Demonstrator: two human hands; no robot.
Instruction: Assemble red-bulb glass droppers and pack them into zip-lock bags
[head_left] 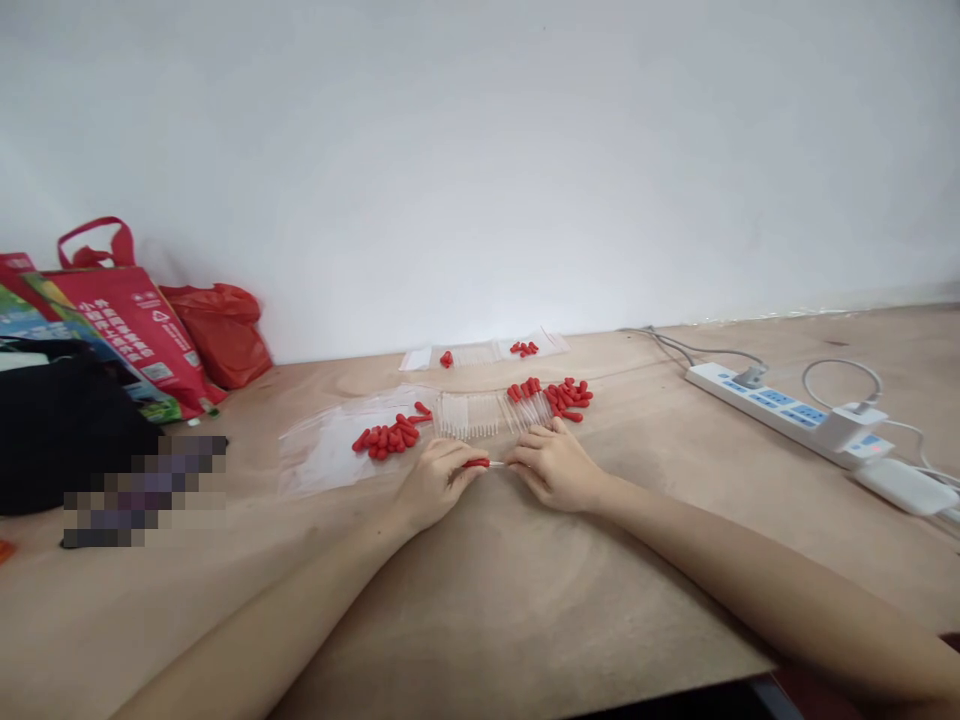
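My left hand (pixel 439 484) pinches a red rubber dropper bulb (pixel 475 463), low over the table. From the bulb's right end runs a thin pale dropper tube (pixel 498 464), its other end closed in the fingers of my right hand (pixel 553 468). Whether the tube sits inside the bulb is too small to tell. Just beyond my hands lies a row of clear dropper tubes (pixel 469 415). Loose red bulbs (pixel 386 438) are heaped to its left on clear plastic bags (pixel 322 450). To the right, near my right fingertips, tubes with red bulbs on them (pixel 568 397) lie in a pile.
Farther back, another plastic bag (pixel 472 354) holds tubes and red bulbs. A white power strip (pixel 780 405) with a plugged-in charger (pixel 851 428) and cables lies at the right. Red shopping bags (pixel 139 330) and a black bag (pixel 67 430) stand at the left, beside a pixelated patch.
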